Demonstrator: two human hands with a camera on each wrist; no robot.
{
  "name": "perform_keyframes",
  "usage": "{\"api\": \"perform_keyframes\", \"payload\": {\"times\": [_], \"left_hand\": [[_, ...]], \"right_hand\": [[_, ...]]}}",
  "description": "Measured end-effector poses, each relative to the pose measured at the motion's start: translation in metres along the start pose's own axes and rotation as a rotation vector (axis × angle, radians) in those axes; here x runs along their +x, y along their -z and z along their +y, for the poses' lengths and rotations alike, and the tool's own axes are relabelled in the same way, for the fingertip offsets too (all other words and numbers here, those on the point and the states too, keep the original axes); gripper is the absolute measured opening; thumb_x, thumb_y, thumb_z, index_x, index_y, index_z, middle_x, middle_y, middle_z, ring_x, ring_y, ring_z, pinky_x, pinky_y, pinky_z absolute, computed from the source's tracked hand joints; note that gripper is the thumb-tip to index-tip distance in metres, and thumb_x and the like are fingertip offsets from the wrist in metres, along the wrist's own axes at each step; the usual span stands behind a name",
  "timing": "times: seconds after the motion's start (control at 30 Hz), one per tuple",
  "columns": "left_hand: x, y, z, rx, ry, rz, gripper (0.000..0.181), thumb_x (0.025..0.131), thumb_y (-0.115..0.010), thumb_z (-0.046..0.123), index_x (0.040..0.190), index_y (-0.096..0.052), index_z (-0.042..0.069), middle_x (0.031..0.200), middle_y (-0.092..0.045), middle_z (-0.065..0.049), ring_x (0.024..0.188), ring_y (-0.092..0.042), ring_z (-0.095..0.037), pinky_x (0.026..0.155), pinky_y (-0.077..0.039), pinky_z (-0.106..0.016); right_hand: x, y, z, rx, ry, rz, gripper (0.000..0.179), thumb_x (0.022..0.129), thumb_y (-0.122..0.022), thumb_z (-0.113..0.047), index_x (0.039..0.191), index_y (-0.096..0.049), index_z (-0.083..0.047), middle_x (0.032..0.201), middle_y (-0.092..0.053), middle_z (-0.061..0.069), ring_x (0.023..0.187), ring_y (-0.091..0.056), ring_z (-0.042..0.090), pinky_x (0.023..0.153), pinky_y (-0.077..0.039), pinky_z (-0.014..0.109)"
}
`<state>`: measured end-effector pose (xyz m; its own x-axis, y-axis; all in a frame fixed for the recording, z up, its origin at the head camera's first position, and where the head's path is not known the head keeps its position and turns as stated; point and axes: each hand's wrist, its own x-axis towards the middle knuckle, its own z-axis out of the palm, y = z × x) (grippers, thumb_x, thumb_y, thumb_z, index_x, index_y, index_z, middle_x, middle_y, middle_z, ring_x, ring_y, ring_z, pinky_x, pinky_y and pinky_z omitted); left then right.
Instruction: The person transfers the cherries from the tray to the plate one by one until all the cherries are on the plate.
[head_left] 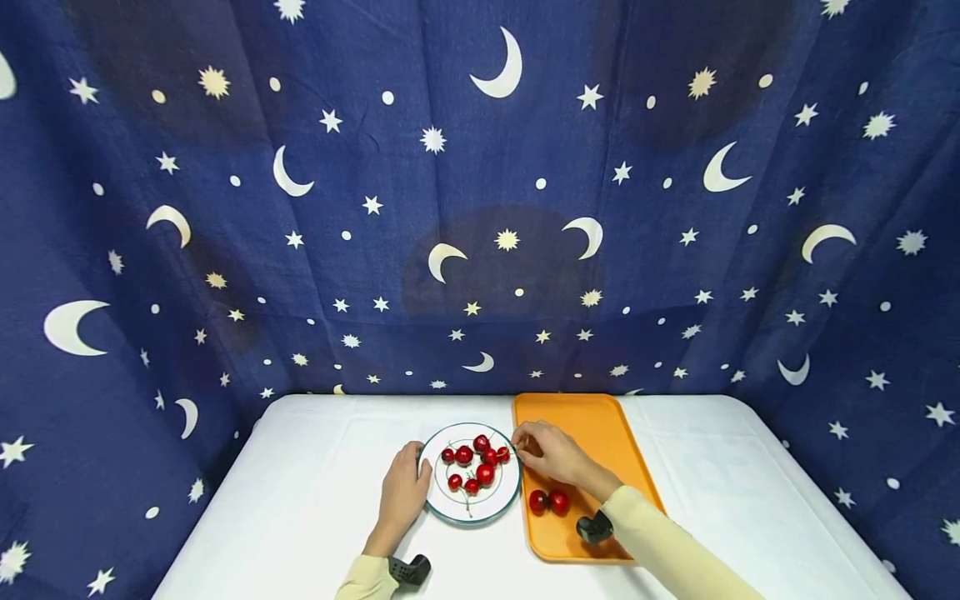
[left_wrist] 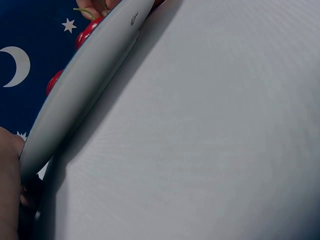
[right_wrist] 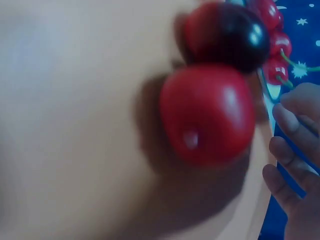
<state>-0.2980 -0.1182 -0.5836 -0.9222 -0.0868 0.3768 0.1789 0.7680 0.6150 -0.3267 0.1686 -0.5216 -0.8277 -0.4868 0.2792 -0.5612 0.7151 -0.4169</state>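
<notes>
Several red cherries (head_left: 485, 474), some with thin green stems (right_wrist: 298, 66), lie on a white plate (head_left: 468, 509) with a blue-green rim. At the plate's left edge, my left hand (head_left: 402, 492) grips the rim; in the left wrist view a finger (left_wrist: 32, 191) shows below it. My right hand (head_left: 557, 454) hovers by the right rim, its thumb and fingers slightly apart. One cherry stem points toward those fingertips. Beneath this hand, two larger, stemless red fruits (head_left: 558, 502) sit side by side, one partly darker.
The two fruits rest on an orange tray (head_left: 577, 417) right beside the plate. A white cloth (head_left: 322, 475) covers the table. Behind and at both sides hangs a dark blue curtain (head_left: 480, 167) with moons and stars. Each wrist wears a black camera (head_left: 595, 527).
</notes>
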Motion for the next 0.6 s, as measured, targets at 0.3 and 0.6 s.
{"api": "perform_keyframes", "payload": {"times": [0.3, 0.6], "left_hand": [[0.001, 0.004, -0.002, 0.005, -0.001, 0.003, 0.024, 0.097, -0.060, 0.011, 0.119, -0.063, 0.000, 0.109, -0.071, -0.016, 0.105, -0.069, -0.033, 0.092, -0.058, -0.050], [0.000, 0.002, -0.001, 0.003, -0.005, -0.009, 0.024, 0.097, -0.059, 0.011, 0.119, -0.062, 0.000, 0.109, -0.070, -0.015, 0.104, -0.069, -0.032, 0.091, -0.057, -0.050]], "right_hand": [[-0.006, 0.016, 0.013, 0.029, 0.028, -0.087, 0.013, 0.095, -0.069, -0.015, 0.107, -0.067, -0.010, 0.088, -0.070, -0.005, 0.082, -0.056, 0.011, 0.075, -0.045, 0.022], [-0.020, 0.020, 0.016, 0.143, 0.062, -0.244, 0.016, 0.097, -0.070, -0.035, 0.103, -0.072, -0.020, 0.093, -0.070, -0.012, 0.086, -0.050, 0.001, 0.079, -0.044, 0.019]]}}
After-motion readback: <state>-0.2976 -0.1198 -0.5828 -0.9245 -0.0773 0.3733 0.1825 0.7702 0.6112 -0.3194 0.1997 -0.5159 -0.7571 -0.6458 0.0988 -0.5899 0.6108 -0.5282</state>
